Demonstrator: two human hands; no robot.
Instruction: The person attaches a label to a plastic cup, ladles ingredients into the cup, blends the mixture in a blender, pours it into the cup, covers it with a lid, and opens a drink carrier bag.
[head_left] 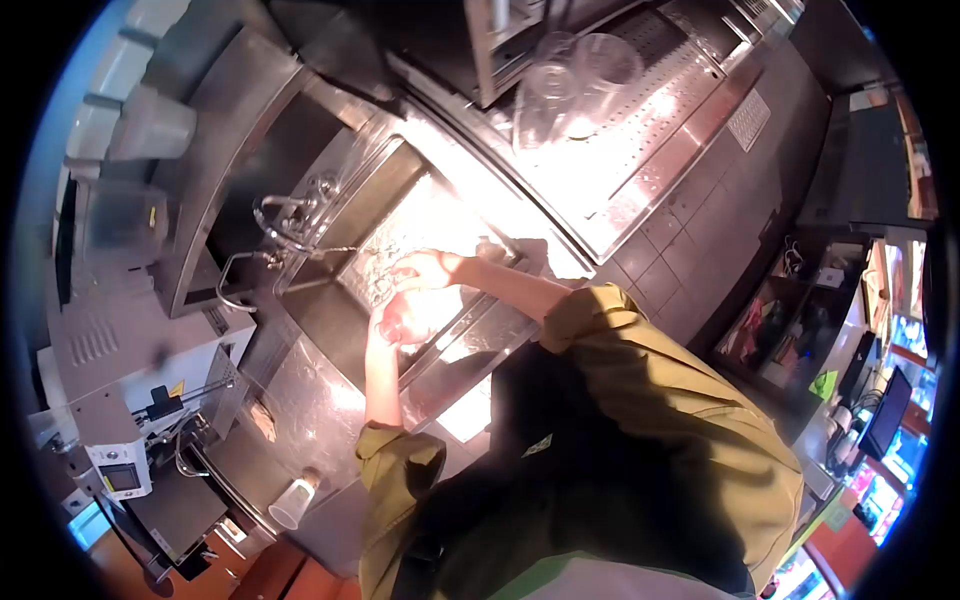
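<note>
Both hands are over the metal sink in strong glare. My left hand is closed around the lower left side of a shiny reddish, rounded thing, whose exact kind the glare hides. Curled over its upper edge are the fingers of my right hand, which seem to touch it. Left of the hands, a curved metal faucet reaches over the sink, and bright splashing water shows near my right fingertips.
Clear containers stand on a perforated metal drain counter beyond the sink. A machine with a small display is at the lower left. Near it stands a translucent cup. Tiled floor lies to the right.
</note>
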